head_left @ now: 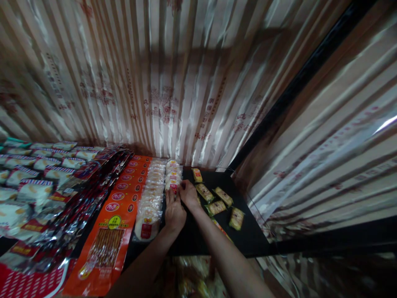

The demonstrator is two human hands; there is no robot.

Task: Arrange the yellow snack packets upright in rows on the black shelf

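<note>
- Clear-wrapped white packs (173, 170), short row: on the black shelf (248, 242), running from near its back edge toward the front edge. Judged light; film likely slick, contents possibly brittle. Best held by both sides, without pressing the middle.
- Red-labelled pack (172, 188), same row: partly hidden by the fingers.
- Left hand (175, 213): palm down, fingers extended over the pack's near side; whether it grips cannot be told.
- Right hand (188, 193): fingers bent at the pack's right side; whether closed on it cannot be told.
- Small yellow packets (216, 207): scattered between the hands and the shelf's right edge; probably light, best pinched by the ends.
</note>
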